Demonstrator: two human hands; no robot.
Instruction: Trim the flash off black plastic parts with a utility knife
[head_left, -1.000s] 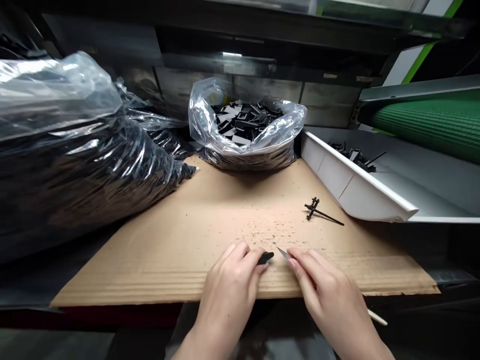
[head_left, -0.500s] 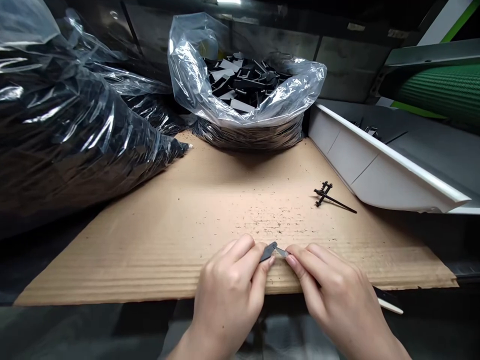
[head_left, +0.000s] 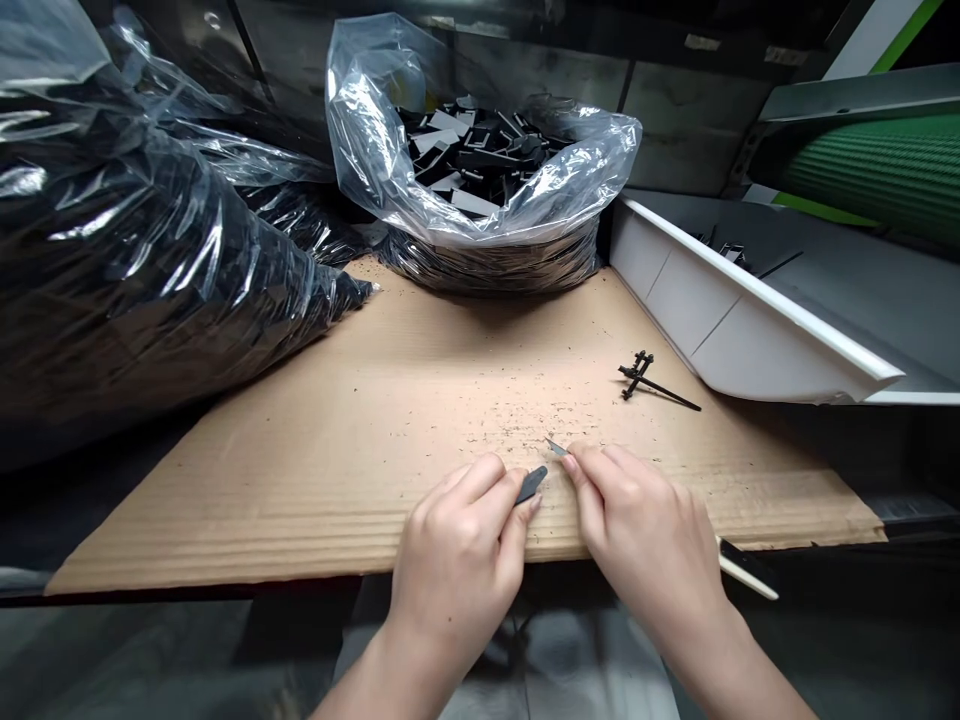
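Two hands share this: my left hand [head_left: 457, 530] pinches a small dark part [head_left: 532, 486] between thumb and fingers, and my right hand [head_left: 641, 520] is closed on a thin pointed blade [head_left: 556, 448] that pokes past its fingertips. Taking the blade's tip as the centre of a clock, the part sits just off at seven o'clock, apart from the metal, its free end jutting from my grip above the near side of the cardboard [head_left: 300, 480]. That short overhang seems right to me: enough edge bare to reach, too little to flex or twist. I would want my left thumb tucked well back, since the point is so near it, and any contact short and light, steered by fingertips set close behind the point. A shallow angle should bite less than a steep one. Dark crumbs [head_left: 517, 415] lie toward eleven o'clock; wiping any off the part would help me judge its edge. Out at two o'clock a black branched piece [head_left: 637, 377] lies well apart from my knuckles, so I need not work round it.
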